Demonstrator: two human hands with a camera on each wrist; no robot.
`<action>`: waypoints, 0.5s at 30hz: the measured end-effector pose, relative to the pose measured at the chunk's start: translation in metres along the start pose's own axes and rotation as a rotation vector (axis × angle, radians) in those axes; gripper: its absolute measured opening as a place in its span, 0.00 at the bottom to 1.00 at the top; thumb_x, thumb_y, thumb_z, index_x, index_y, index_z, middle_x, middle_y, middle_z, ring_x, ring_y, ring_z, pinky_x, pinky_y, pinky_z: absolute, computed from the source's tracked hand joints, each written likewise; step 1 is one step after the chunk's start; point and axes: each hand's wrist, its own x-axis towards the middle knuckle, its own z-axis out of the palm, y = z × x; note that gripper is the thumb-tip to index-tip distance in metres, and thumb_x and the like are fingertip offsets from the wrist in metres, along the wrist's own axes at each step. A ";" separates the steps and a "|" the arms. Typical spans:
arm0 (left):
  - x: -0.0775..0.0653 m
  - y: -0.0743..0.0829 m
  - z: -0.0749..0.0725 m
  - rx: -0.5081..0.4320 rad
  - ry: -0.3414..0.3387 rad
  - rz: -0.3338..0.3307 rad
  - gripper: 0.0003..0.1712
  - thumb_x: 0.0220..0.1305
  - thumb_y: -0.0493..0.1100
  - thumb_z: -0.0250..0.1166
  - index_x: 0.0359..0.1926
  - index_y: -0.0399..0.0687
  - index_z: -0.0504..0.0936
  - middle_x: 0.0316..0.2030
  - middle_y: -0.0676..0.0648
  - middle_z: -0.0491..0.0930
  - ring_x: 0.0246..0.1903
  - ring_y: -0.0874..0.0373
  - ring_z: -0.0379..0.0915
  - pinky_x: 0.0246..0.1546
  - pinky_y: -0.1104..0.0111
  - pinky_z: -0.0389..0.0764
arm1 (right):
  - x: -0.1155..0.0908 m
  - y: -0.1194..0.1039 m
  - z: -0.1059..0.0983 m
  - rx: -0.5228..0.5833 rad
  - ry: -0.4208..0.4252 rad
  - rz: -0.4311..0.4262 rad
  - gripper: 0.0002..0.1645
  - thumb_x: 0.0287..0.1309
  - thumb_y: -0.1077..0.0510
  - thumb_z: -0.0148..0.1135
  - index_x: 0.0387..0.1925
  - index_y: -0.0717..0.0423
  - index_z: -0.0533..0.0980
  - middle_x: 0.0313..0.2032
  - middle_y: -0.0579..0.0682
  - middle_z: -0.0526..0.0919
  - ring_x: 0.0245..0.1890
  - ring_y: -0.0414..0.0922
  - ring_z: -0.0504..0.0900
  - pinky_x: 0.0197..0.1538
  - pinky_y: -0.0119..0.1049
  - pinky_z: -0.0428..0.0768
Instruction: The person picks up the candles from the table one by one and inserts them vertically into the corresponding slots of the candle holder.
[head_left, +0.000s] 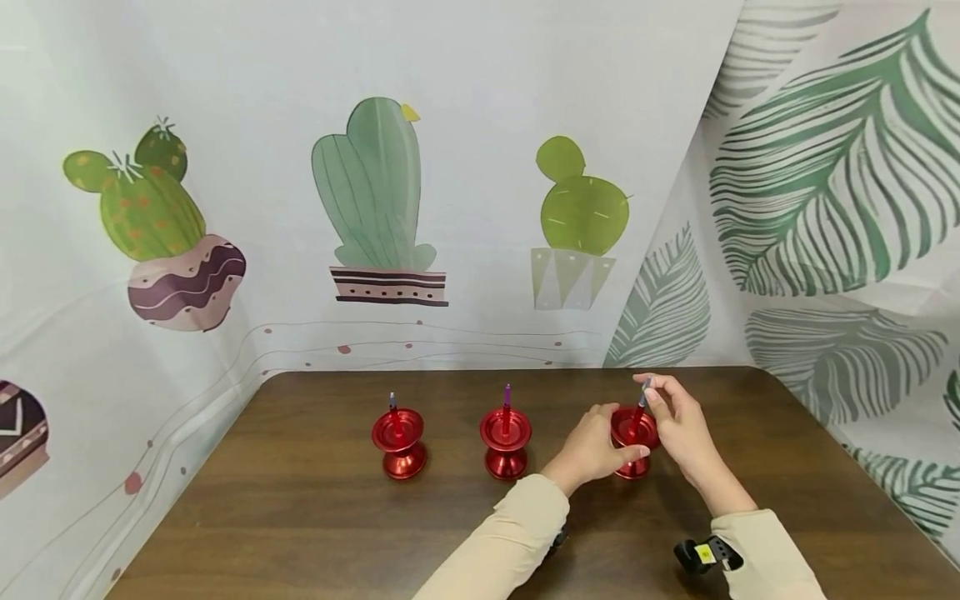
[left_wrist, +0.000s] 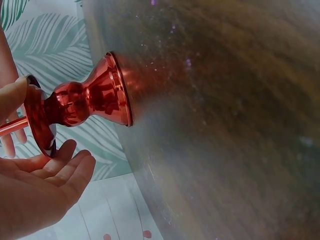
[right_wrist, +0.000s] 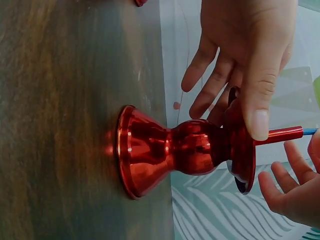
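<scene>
At the right end of a row stands a shiny red metal candle holder [head_left: 632, 467] with a dish and an upright red tube [right_wrist: 286, 134]. My left hand [head_left: 596, 448] grips its dish, thumb on the near side and fingers on the far side. My right hand [head_left: 684, 427] pinches a thin blue candle [head_left: 646, 393] between thumb and fingertips. The candle's lower end meets the top of the tube; how deep it sits cannot be seen. In the right wrist view, the other right fingers [right_wrist: 285, 182] are spread beside the tube. The holder's base rests on the table.
Two matching red holders stand to the left: the middle one [head_left: 506, 462] bears a purple candle [head_left: 507, 394], the left one [head_left: 405, 461] a blue-tipped candle [head_left: 392, 400]. A brown wooden table [head_left: 300, 500] meets a patterned cloth [head_left: 480, 333] at its back edge.
</scene>
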 end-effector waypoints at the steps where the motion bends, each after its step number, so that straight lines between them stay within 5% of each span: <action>1: -0.001 0.000 0.000 -0.002 -0.003 -0.002 0.41 0.54 0.54 0.73 0.63 0.40 0.69 0.50 0.49 0.76 0.48 0.62 0.71 0.47 0.75 0.76 | -0.001 0.000 0.000 -0.015 0.000 -0.004 0.04 0.70 0.66 0.47 0.40 0.65 0.69 0.52 0.60 0.77 0.43 0.30 0.73 0.42 0.19 0.73; 6: -0.002 0.001 0.000 -0.002 -0.004 -0.007 0.41 0.54 0.54 0.73 0.63 0.40 0.69 0.50 0.48 0.75 0.48 0.62 0.71 0.47 0.75 0.76 | -0.002 -0.002 0.002 -0.044 0.009 -0.036 0.04 0.69 0.67 0.48 0.41 0.64 0.70 0.48 0.45 0.79 0.39 0.32 0.72 0.40 0.20 0.73; 11: -0.002 0.003 -0.002 0.029 -0.007 0.004 0.41 0.56 0.54 0.70 0.65 0.39 0.66 0.52 0.47 0.74 0.50 0.60 0.71 0.47 0.74 0.77 | 0.000 -0.005 0.002 -0.090 0.022 -0.080 0.04 0.68 0.67 0.51 0.41 0.67 0.70 0.48 0.60 0.81 0.39 0.26 0.72 0.42 0.15 0.70; 15: -0.007 0.007 -0.003 0.098 -0.012 0.007 0.46 0.59 0.56 0.67 0.70 0.37 0.59 0.60 0.45 0.70 0.57 0.55 0.69 0.54 0.68 0.75 | -0.005 -0.011 -0.002 -0.252 0.057 -0.086 0.08 0.67 0.64 0.54 0.44 0.67 0.71 0.45 0.65 0.80 0.42 0.38 0.77 0.45 0.22 0.72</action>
